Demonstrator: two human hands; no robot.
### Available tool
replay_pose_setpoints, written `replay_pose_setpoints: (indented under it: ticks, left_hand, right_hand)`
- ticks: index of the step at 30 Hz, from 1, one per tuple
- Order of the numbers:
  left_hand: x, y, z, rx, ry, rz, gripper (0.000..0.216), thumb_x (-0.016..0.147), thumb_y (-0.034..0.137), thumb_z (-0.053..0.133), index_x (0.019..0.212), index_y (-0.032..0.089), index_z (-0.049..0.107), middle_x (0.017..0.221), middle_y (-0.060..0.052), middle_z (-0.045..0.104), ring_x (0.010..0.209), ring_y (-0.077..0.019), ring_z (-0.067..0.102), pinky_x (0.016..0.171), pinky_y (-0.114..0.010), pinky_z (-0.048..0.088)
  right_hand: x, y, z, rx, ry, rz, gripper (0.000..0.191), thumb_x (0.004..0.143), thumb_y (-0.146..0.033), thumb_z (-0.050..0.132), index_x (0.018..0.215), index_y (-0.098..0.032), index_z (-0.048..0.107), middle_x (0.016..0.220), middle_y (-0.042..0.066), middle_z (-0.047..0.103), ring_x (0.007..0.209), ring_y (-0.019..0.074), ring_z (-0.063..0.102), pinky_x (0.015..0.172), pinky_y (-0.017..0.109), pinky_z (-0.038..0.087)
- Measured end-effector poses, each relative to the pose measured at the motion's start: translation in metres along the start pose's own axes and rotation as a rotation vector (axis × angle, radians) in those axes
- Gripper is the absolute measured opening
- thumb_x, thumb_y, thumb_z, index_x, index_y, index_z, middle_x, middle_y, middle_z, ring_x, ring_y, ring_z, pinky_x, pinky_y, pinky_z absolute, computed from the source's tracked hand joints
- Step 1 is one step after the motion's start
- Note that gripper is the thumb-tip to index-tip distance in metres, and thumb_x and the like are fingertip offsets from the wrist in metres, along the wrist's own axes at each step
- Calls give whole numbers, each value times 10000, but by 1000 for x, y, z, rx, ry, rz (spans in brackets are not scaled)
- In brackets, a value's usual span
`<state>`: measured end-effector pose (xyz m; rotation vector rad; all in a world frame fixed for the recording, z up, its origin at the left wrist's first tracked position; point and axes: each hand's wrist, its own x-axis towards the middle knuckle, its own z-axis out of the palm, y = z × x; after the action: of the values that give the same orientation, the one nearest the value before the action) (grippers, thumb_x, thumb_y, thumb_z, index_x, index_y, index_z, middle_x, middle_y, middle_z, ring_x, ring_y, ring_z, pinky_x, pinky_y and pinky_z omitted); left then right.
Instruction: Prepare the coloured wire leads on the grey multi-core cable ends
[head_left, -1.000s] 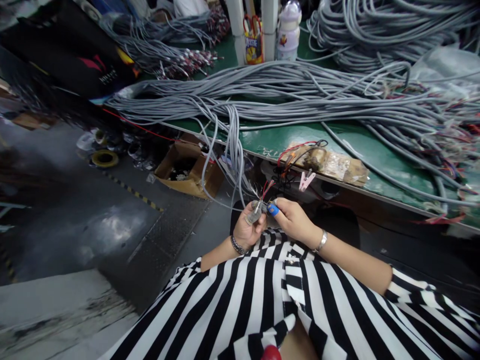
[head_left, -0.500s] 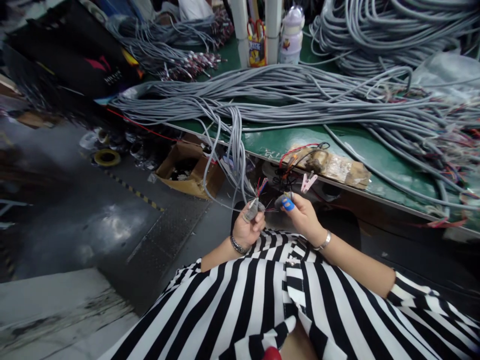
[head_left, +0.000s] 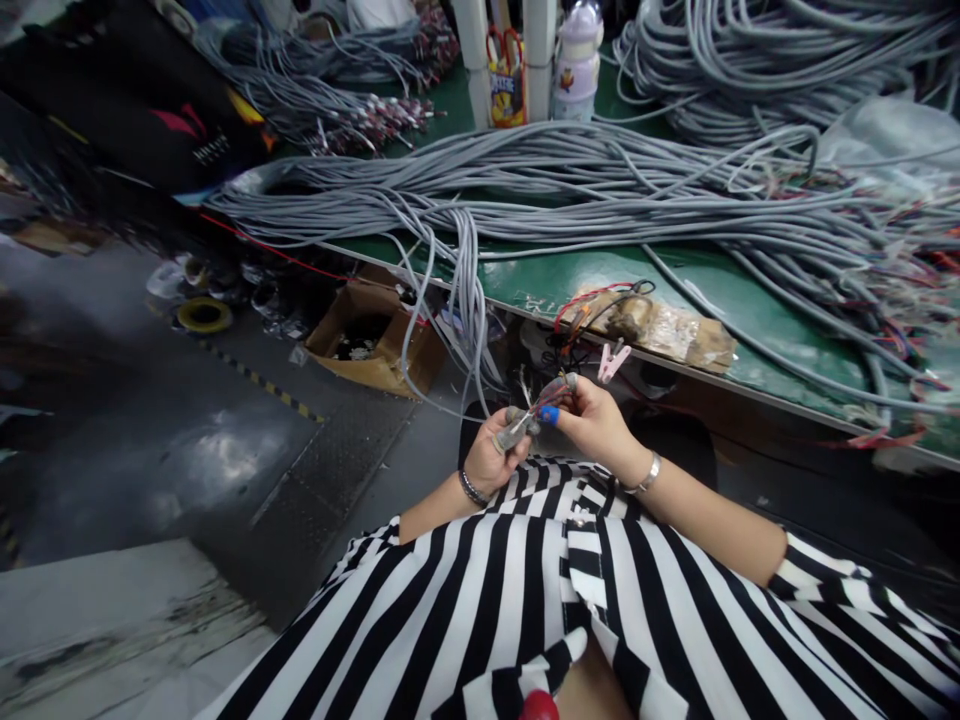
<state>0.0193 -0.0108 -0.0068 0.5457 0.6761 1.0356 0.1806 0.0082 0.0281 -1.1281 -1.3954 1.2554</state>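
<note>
My left hand [head_left: 495, 455] is closed round the end of a grey cable [head_left: 471, 300] that hangs down from the green table [head_left: 570, 275]. Thin coloured wires [head_left: 541, 398] fan out of that cable end between my two hands. My right hand [head_left: 596, 420], with blue tape on the thumb, pinches those wires just right of my left hand. Both hands are held together below the table's front edge, above my striped lap.
Big bundles of grey cable [head_left: 600, 180] cover the table. A taped brown packet [head_left: 660, 330] with red and black leads and a pink clip [head_left: 611, 360] sit at the front edge. An open cardboard box [head_left: 375, 340] and a tape roll [head_left: 201, 315] lie on the dark floor.
My hands drew apart half a second ago with the wires spread, then came back together. My right hand now pinches the wires close to my left.
</note>
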Motion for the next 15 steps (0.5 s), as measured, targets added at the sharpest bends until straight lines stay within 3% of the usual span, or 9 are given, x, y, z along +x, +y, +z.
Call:
replay_pose_setpoints:
  ticks: [3,6,11,15]
  left_hand:
    - [-2,7,1,-135,-124,-186,277,746,359,710,680,132,566,412,81,378,277,-14,226,349,-179,160]
    - [-2,13,-2,-269,-105,-279,302,849,307,595,613,137,515,424,90,288,264,-10,169,353,-184,162]
    - [0,16,-9,-352,16,-233,308,898,243,506,607,146,481,445,91,261,254,-14,157,352,-185,151]
    - [2,15,-10,-337,25,-227,349,911,243,477,577,145,455,440,86,262,249,-10,166,351,-181,156]
  right_hand:
    - [6,5,-2,-309,49,-104,86,789,-247,610,848,-196,576,747,24,651,673,165,613,653,294,491]
    - [13,9,-3,-460,82,-155,70,794,-211,588,860,-191,579,757,30,651,667,164,596,652,291,473]
    - [5,8,-4,-420,135,-218,104,863,-287,540,879,-195,586,762,38,644,670,164,581,654,301,478]
    - [-15,-10,-6,-364,80,-327,175,883,-355,518,927,-213,608,819,60,658,696,178,594,654,318,487]
